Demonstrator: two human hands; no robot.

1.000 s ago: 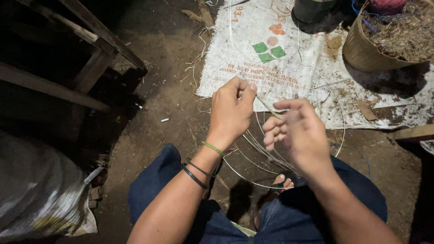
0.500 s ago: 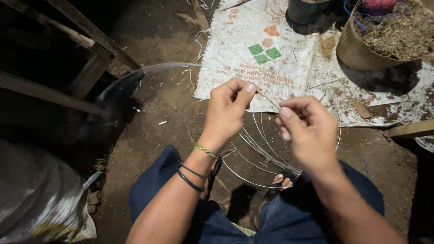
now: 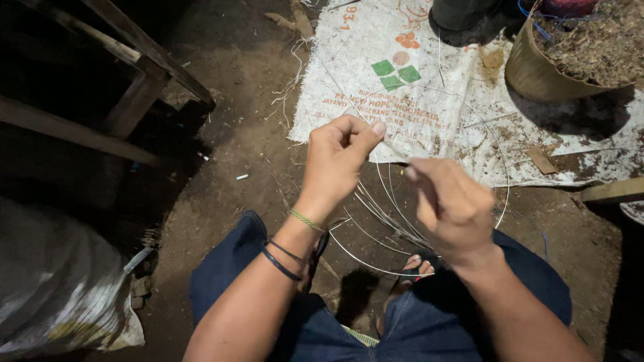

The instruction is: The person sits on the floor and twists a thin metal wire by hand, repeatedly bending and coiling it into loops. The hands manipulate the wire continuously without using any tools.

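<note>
My left hand [image 3: 339, 161] has risen since the earlier frame; its grip is pinched shut on the thin strip [image 3: 396, 155], whose other end my right hand [image 3: 453, 204] pinches just beside it. Below both grips hang looped strips [image 3: 389, 214]. Beyond lies a printed sack [image 3: 402, 87]; farther right, a basket [image 3: 537, 74].

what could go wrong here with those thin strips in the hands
1. The thin strips bow in springy loops between the left hand and right hand; a slip could let one whip upward.
2. Pinched bare, a strip edge might cut the fingers.
3. The loops run down near the sandalled foot and could snag there.
</note>
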